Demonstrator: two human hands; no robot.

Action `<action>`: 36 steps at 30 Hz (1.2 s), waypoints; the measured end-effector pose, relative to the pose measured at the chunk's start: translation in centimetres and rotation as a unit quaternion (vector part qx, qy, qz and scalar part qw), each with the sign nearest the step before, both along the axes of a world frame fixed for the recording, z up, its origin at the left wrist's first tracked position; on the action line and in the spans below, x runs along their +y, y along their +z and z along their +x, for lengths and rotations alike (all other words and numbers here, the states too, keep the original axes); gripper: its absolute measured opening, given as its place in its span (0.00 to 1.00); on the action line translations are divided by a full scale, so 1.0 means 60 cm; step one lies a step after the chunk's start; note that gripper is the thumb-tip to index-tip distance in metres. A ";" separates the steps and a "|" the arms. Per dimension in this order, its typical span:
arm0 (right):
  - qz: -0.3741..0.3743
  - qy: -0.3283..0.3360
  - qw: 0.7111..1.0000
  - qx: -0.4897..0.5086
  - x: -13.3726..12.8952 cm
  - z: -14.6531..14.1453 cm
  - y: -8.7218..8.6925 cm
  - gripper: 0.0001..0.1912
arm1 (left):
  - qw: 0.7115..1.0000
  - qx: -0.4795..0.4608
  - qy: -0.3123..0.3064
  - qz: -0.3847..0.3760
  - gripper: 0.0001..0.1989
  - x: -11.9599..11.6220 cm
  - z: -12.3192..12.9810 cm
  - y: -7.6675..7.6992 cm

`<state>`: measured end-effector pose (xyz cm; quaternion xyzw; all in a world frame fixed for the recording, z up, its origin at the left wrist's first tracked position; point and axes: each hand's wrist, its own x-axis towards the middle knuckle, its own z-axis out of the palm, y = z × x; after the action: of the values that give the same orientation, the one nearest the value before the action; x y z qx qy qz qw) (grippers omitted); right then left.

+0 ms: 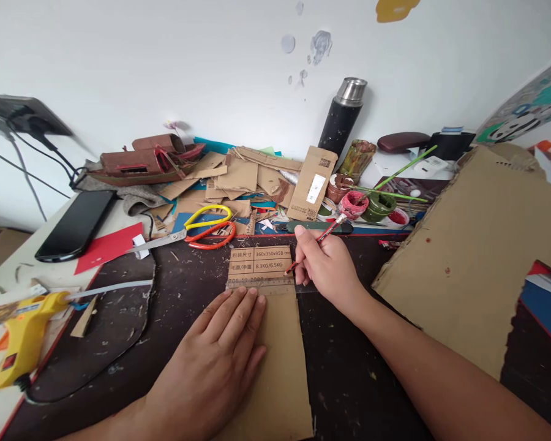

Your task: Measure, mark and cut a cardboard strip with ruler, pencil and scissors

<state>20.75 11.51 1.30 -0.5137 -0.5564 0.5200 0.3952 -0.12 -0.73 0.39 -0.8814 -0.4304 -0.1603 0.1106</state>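
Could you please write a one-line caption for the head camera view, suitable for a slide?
Left hand flat on a cardboard strip, pressing a ruler while the right hand holds a pencil at its edge.

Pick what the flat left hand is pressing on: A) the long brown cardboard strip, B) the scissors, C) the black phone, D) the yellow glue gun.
A: the left hand lies flat, palm down, on the long brown cardboard strip, beside a ruler.
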 end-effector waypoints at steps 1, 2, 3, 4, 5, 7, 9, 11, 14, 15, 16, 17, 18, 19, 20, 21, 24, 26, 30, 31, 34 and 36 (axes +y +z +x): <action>0.000 0.001 1.000 0.000 0.000 0.000 0.000 0.37 | 1.000 0.002 -0.001 0.000 0.24 0.000 0.000 0.000; 0.001 0.001 1.000 0.000 0.000 0.000 0.000 0.37 | 1.000 0.005 -0.001 0.001 0.24 0.000 0.000 0.001; 0.002 0.001 1.000 0.000 -0.001 0.001 -0.001 0.37 | 1.000 0.007 -0.002 0.003 0.24 0.001 0.000 0.002; 0.003 0.001 1.000 0.000 -0.001 0.001 -0.001 0.37 | 1.000 0.007 -0.002 0.004 0.24 0.001 0.000 0.002; 0.003 0.002 1.000 0.000 -0.001 0.001 -0.002 0.37 | 1.000 0.007 -0.001 0.004 0.24 0.001 0.001 0.002; 0.003 0.004 1.000 0.000 -0.001 0.002 -0.003 0.37 | 1.000 0.004 0.001 0.004 0.24 0.001 0.001 0.002; 0.004 0.007 1.000 -0.001 0.000 0.002 -0.004 0.36 | 1.000 0.001 0.002 0.003 0.24 0.001 0.002 0.002; 0.005 0.009 1.000 -0.005 0.001 0.003 -0.005 0.36 | 1.000 -0.002 0.000 0.003 0.24 0.001 0.002 0.001; 0.006 0.010 1.000 -0.010 0.001 0.003 -0.006 0.36 | 1.000 -0.002 -0.001 0.003 0.24 0.001 0.002 0.002; 0.005 0.009 1.000 -0.011 0.000 0.003 -0.006 0.36 | 1.000 -0.001 0.000 0.003 0.24 0.001 0.002 0.002; 0.004 0.007 1.000 -0.011 0.000 0.003 -0.006 0.36 | 1.000 0.001 0.001 0.004 0.24 0.001 0.002 0.003; 0.004 0.006 1.000 -0.010 0.000 0.002 -0.005 0.36 | 1.000 0.002 0.001 0.005 0.24 0.001 0.002 0.003; 0.004 0.005 1.000 -0.009 0.001 0.002 -0.005 0.36 | 1.000 0.004 0.001 0.006 0.24 0.002 0.001 0.003; 0.004 0.005 1.000 -0.008 0.001 0.002 -0.005 0.36 | 1.000 0.004 0.000 0.006 0.24 0.001 0.001 0.003; 0.005 0.004 1.000 -0.007 0.001 0.002 -0.005 0.36 | 1.000 0.003 0.000 0.007 0.24 0.001 0.001 0.002; 0.005 0.004 1.000 -0.006 0.001 0.002 -0.005 0.36 | 1.000 0.003 0.000 0.006 0.24 0.001 0.001 0.002; 0.005 0.006 1.000 -0.007 0.002 0.002 -0.004 0.36 | 1.000 -0.001 0.002 0.004 0.24 0.001 0.001 0.000; 0.002 0.009 1.000 -0.009 0.002 0.002 -0.005 0.36 | 1.000 -0.001 0.003 0.002 0.24 0.001 0.001 -0.001; 0.004 0.009 1.000 -0.011 0.001 0.002 -0.005 0.36 | 1.000 0.001 -0.002 0.004 0.25 0.002 0.001 0.001; 0.005 0.008 1.000 -0.011 0.001 0.002 -0.005 0.36 | 1.000 0.001 -0.003 0.006 0.25 0.002 0.001 0.001; 0.003 0.008 1.000 -0.008 0.002 0.001 -0.004 0.35 | 1.000 0.001 -0.004 0.007 0.25 0.003 0.001 0.002; 0.001 0.006 1.000 -0.004 0.002 0.001 -0.004 0.35 | 1.000 0.000 -0.005 0.007 0.25 0.003 0.002 0.003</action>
<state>20.82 11.61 1.04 -0.5120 -0.5616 0.5201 0.3899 -0.03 -0.56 0.55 -0.8827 -0.4252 -0.1634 0.1158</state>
